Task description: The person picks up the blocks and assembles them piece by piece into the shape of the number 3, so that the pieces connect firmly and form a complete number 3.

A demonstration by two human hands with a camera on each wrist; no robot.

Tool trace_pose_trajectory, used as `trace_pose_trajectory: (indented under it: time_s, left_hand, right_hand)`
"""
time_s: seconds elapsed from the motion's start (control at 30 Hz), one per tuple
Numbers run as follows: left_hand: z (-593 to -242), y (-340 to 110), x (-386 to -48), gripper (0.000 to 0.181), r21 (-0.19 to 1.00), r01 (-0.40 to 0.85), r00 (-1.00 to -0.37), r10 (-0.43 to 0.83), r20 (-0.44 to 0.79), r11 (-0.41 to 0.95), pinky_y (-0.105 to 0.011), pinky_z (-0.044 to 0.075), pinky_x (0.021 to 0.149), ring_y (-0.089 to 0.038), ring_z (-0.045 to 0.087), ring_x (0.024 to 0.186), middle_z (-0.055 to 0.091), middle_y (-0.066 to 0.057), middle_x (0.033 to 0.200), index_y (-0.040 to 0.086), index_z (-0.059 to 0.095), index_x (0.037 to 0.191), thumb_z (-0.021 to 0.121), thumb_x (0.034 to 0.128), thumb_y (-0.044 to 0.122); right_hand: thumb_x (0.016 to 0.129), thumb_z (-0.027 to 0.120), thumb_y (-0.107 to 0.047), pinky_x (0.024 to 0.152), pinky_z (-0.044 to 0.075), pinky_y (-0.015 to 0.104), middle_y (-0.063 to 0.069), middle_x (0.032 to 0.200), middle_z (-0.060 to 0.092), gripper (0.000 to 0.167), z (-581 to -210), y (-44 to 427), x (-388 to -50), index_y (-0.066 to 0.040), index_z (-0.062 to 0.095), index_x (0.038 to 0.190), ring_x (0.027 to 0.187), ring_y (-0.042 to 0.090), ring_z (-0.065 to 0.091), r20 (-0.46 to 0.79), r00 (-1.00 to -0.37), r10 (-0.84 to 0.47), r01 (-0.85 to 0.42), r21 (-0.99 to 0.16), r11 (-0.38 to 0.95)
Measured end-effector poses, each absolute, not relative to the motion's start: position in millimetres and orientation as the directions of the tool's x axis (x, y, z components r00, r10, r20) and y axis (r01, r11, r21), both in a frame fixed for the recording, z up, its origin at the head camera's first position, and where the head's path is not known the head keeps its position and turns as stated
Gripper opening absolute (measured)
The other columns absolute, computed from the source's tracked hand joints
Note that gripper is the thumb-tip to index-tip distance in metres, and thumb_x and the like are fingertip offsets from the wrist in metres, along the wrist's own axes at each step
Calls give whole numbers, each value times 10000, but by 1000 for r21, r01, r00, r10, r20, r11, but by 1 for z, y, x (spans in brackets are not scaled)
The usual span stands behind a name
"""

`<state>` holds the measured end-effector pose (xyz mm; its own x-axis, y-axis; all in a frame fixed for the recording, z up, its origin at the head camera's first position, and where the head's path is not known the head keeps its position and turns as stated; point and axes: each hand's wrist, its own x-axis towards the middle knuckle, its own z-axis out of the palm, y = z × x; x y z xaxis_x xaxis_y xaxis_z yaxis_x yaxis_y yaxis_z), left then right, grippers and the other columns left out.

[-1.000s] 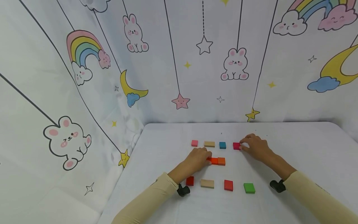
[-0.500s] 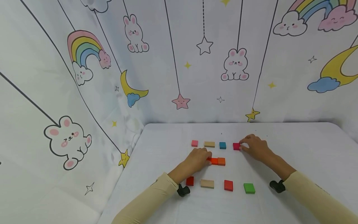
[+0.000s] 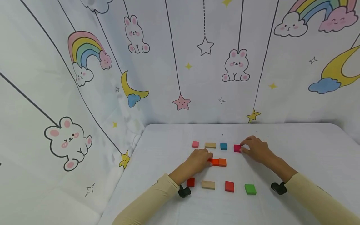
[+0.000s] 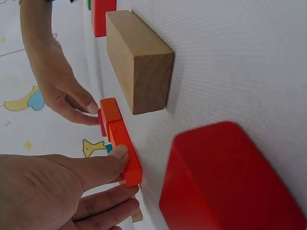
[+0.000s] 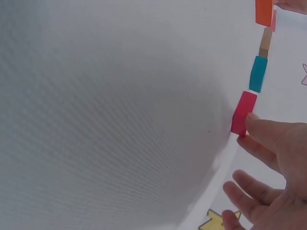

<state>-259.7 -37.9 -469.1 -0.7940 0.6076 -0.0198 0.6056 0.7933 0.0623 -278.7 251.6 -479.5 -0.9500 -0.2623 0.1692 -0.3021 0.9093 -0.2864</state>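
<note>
My left hand (image 3: 198, 160) pinches the left end of an orange-red block (image 3: 215, 162) between thumb and fingers. An orange block (image 3: 222, 162) touches that block's right end. At the back row, the thumb and forefinger of my right hand (image 3: 256, 149) pinch a crimson block (image 3: 237, 148) by its right side. The right wrist view shows the thumb against the crimson block (image 5: 244, 113), with the other fingers spread apart from it. In the left wrist view, the thumb lies on top of the orange-red block (image 4: 126, 139). Part of that block is hidden by my left hand in the head view.
Left of the crimson block stand a teal block (image 3: 223, 146), a wooden block (image 3: 210, 145) and a pink block (image 3: 195, 144). The front row holds a dark red block (image 3: 191, 182), a wooden block (image 3: 208, 185), a red block (image 3: 229, 186) and a green block (image 3: 250, 189).
</note>
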Motion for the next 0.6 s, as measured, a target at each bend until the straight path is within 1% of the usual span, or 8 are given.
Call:
trace_pose_trajectory:
  time_s: [0.23,0.43,0.6]
  left_hand:
    - [-471,-38,-260,242,61,603,-796,605,-19,795,-201,498,760,-95,589,825,713,13,1004,184,763,1181,775,979,317]
    - [-469,-38,-259,241,65,602,-796,605,-21,796,-200,498,762,-96,587,825,711,10,1002,180,761,1180,774,980,312]
    - [-469,-38,-259,244,68,602,-796,605,-18,795,-210,498,774,-99,596,839,712,9,1009,178,759,1189,769,984,311]
  right_hand:
    - [895,838,-159,833,525,735,307,1205,641,251,-480,248,-276,-47,778,1112,1139,510,617,171,-950,-261,-303,-301,904]
    - [899,835,-171,853,527,720,294,1221,637,266,-482,245,-274,-57,776,1132,1164,500,611,148,-954,-259,-294,-324,899]
    - [895,839,-170,865,511,735,292,1233,639,257,-481,241,-272,-65,778,1122,1186,504,602,137,-955,-262,-294,-341,893]
